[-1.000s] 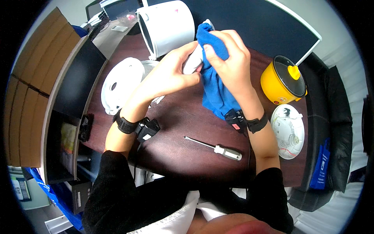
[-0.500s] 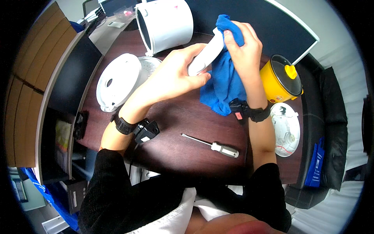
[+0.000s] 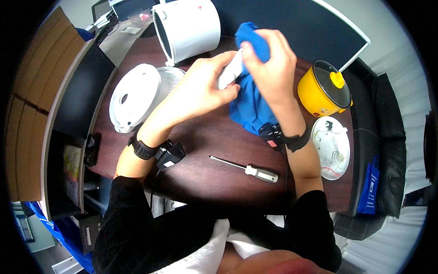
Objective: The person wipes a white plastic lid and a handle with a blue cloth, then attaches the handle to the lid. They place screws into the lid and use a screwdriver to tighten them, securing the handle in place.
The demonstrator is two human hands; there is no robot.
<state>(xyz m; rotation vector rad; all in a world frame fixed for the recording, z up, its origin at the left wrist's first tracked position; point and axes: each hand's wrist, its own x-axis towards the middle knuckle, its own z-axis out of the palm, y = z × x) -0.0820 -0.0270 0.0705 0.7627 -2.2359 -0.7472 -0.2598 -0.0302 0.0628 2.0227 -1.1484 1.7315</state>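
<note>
L hand (image 3: 207, 91) clamped on a small white part (image 3: 229, 73), held up over the dark wood tabletop (image 3: 205, 173). R hand (image 3: 269, 68) gripped shut on a blue cloth (image 3: 248, 102), pressing it vs the part; rest of cloth hangs down to the tabletop. White rice cooker body (image 3: 187, 27) just behind hands, its white lid (image 3: 132, 96) w/ inner plate to the L. Yellow pot (image 3: 321, 89) near R wrist, white round piece (image 3: 332, 146) below it. Screwdriver (image 3: 246, 169) lies btw forearms.
</note>
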